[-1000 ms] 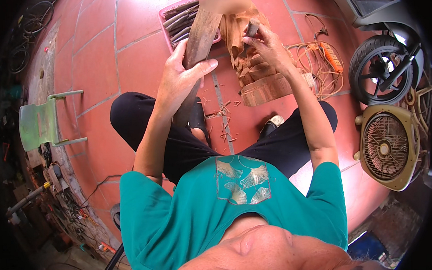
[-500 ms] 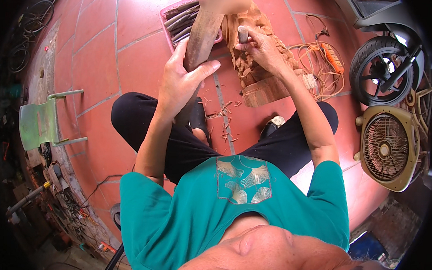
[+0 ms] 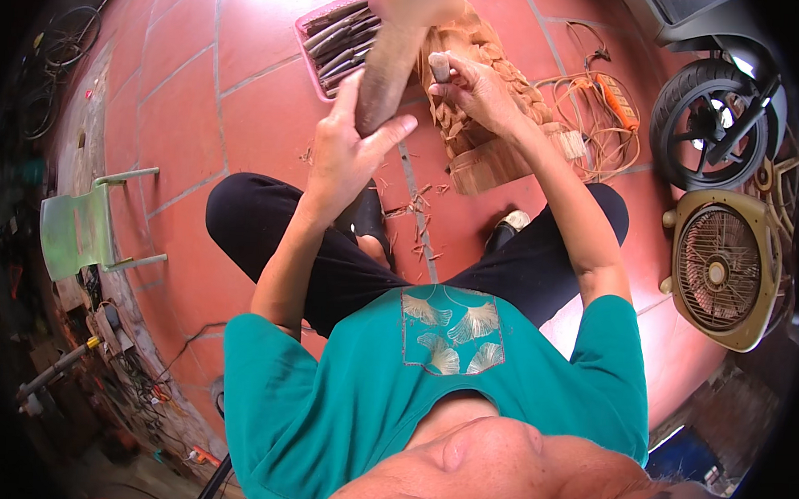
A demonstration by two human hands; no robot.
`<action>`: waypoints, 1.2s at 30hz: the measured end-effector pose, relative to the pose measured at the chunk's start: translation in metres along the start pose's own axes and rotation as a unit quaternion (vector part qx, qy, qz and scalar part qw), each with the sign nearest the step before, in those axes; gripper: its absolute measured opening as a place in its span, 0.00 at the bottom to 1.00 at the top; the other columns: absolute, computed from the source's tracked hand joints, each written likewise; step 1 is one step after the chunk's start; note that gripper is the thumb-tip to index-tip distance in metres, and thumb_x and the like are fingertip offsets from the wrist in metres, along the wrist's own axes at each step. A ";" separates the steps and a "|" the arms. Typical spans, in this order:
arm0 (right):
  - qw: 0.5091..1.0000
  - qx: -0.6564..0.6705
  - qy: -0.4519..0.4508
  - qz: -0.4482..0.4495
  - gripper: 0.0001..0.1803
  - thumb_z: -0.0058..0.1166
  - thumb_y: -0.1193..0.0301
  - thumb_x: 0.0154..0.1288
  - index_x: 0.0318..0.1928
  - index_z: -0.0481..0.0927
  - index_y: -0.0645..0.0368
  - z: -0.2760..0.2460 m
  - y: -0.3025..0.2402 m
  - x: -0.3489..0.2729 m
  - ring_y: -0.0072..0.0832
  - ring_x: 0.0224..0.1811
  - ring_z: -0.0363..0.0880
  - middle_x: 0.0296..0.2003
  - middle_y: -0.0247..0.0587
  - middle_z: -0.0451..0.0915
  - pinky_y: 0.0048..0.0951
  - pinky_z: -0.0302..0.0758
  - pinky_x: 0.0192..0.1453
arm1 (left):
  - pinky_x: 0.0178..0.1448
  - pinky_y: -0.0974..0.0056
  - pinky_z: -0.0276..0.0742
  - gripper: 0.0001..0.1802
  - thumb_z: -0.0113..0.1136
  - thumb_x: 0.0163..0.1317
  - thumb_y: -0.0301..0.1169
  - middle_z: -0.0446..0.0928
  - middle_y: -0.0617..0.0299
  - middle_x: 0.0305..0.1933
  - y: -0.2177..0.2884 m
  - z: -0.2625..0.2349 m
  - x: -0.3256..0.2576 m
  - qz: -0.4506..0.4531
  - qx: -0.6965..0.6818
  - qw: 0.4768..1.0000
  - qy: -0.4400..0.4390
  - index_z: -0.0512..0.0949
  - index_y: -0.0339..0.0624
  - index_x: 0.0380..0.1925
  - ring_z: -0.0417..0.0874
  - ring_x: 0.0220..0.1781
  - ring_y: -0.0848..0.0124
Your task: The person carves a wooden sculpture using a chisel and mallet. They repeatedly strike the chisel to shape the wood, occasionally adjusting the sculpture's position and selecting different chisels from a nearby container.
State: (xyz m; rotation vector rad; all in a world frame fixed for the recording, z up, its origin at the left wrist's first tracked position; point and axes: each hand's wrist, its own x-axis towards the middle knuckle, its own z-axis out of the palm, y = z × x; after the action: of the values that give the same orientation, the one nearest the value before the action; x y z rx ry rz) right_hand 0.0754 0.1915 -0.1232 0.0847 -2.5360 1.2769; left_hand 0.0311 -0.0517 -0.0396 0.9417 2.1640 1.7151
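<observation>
My left hand (image 3: 343,162) is closed round the lower end of a wooden mallet (image 3: 389,81), a thick pale club slanting up and away to the right. Its far end is smeared and covers part of the work. In my right hand (image 3: 483,94) a chisel (image 3: 439,67) is pinched between thumb and fingers; only its blunt grey-brown end shows, and its tip is hidden. Beneath that hand lies a brown wood carving (image 3: 491,164), deeply cut with a knobbly relief, between and beyond my feet.
A pink basket (image 3: 303,51) of dark chisels (image 3: 342,37) stands left of the carving. Wood chips (image 3: 423,224) litter the red tiles. To the right are an orange power strip (image 3: 618,103) with cords, a motorbike wheel (image 3: 712,125) and a box fan (image 3: 724,271). A green chair (image 3: 79,231) is left.
The mallet has shifted a little to the right and tilted, with my left hand moving along. My right hand stays at the carving, the chisel end leaning slightly further left.
</observation>
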 end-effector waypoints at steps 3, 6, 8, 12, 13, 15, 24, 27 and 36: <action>0.999 0.012 0.000 0.037 0.21 0.67 0.71 0.68 0.58 0.77 0.57 -0.002 -0.007 -0.001 0.20 0.34 0.79 0.33 0.34 0.80 0.28 0.79 0.42 | 0.47 0.66 0.78 0.34 0.71 0.64 0.30 0.80 0.59 0.40 0.013 -0.004 0.000 -0.044 0.022 0.999 0.015 0.68 0.35 0.67 0.78 0.38 0.76; 0.999 0.022 0.008 0.043 0.16 0.68 0.70 0.64 0.47 0.78 0.61 -0.001 -0.007 -0.001 0.34 0.34 0.80 0.37 0.44 0.82 0.36 0.78 0.43 | 0.52 0.53 0.81 0.40 0.71 0.63 0.38 0.84 0.41 0.44 -0.004 -0.004 0.003 -0.059 0.159 0.982 -0.079 0.63 0.38 0.71 0.87 0.46 0.51; 0.999 0.012 -0.008 0.036 0.15 0.68 0.70 0.64 0.46 0.78 0.62 -0.003 -0.002 -0.003 0.35 0.35 0.82 0.37 0.44 0.82 0.36 0.79 0.43 | 0.55 0.46 0.80 0.43 0.69 0.62 0.45 0.83 0.32 0.46 -0.011 -0.004 0.002 -0.083 0.184 0.972 -0.120 0.61 0.40 0.72 0.85 0.51 0.37; 0.999 0.007 0.024 0.032 0.12 0.67 0.70 0.66 0.42 0.78 0.61 -0.006 0.017 -0.006 0.35 0.36 0.84 0.35 0.44 0.84 0.35 0.80 0.43 | 0.56 0.47 0.80 0.43 0.70 0.62 0.45 0.84 0.34 0.47 -0.007 -0.010 0.000 -0.064 0.179 0.975 -0.112 0.63 0.40 0.71 0.86 0.52 0.39; 0.999 0.009 0.036 0.039 0.12 0.67 0.69 0.66 0.42 0.78 0.61 -0.009 0.015 -0.007 0.34 0.37 0.85 0.35 0.43 0.84 0.35 0.80 0.43 | 0.56 0.48 0.80 0.43 0.70 0.62 0.45 0.84 0.34 0.47 -0.007 -0.011 -0.001 -0.068 0.178 0.976 -0.105 0.63 0.40 0.71 0.86 0.52 0.40; 0.997 0.010 0.063 0.052 0.11 0.68 0.69 0.66 0.42 0.79 0.60 -0.019 0.007 -0.008 0.33 0.37 0.85 0.34 0.42 0.85 0.34 0.80 0.43 | 0.58 0.52 0.80 0.41 0.72 0.62 0.43 0.84 0.39 0.49 -0.006 -0.012 -0.001 -0.070 0.166 0.980 -0.086 0.65 0.39 0.70 0.86 0.53 0.48; 0.997 0.022 0.050 0.051 0.13 0.68 0.68 0.67 0.45 0.78 0.58 -0.008 0.008 -0.007 0.30 0.37 0.84 0.33 0.41 0.83 0.35 0.80 0.44 | 0.64 0.61 0.73 0.37 0.74 0.62 0.34 0.82 0.52 0.54 0.007 -0.012 -0.001 -0.065 0.083 0.992 -0.073 0.69 0.34 0.69 0.80 0.57 0.69; 0.999 -0.007 0.039 0.034 0.15 0.68 0.68 0.67 0.48 0.77 0.58 -0.005 0.015 -0.005 0.35 0.36 0.84 0.33 0.43 0.82 0.36 0.79 0.44 | 0.65 0.62 0.72 0.37 0.73 0.62 0.32 0.81 0.55 0.55 0.010 -0.011 -0.001 -0.063 0.043 0.994 -0.078 0.69 0.34 0.69 0.78 0.58 0.70; 0.995 -0.071 0.066 0.004 0.15 0.67 0.70 0.65 0.48 0.76 0.58 -0.018 -0.014 0.005 0.44 0.35 0.82 0.34 0.47 0.80 0.41 0.77 0.41 | 0.59 0.61 0.78 0.37 0.73 0.63 0.36 0.84 0.52 0.52 -0.001 -0.016 -0.001 -0.005 -0.006 0.999 -0.031 0.68 0.38 0.69 0.83 0.53 0.69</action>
State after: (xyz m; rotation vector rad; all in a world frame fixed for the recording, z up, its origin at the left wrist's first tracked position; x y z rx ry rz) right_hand 0.0772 0.1975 -0.1003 -0.0389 -2.5061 1.0630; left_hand 0.0232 -0.0654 -0.0357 0.9654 2.1139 1.6697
